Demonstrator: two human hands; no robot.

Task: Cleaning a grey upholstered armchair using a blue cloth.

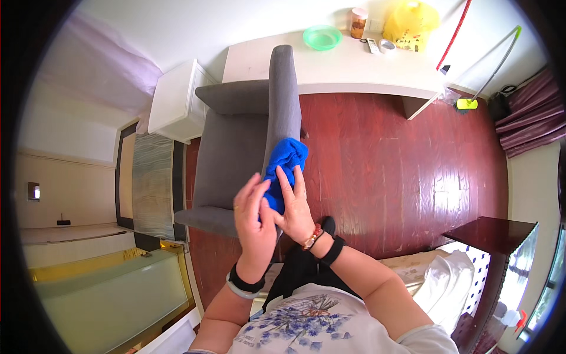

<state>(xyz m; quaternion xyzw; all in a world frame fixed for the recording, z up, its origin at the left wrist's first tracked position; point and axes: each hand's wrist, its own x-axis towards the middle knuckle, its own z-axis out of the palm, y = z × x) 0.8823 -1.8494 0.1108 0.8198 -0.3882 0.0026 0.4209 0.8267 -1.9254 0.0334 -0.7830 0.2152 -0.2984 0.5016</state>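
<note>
A bunched blue cloth [287,154] lies over the top of the backrest of a grey upholstered armchair [233,147]. My right hand [296,212] rests on the cloth with its fingers stretched out and spread. Beside it, my left hand [252,215] is at the cloth's near left edge, fingers extended and slightly apart. The lower part of the cloth is partly hidden behind both hands.
Behind the chair, a long white table [253,59] carries a green basin [322,37], a jar [358,23], a remote control [373,46], a tape roll [387,46] and a yellow bag [411,26]. A white cabinet [177,103] stands left; a mop [467,104] leans at far right.
</note>
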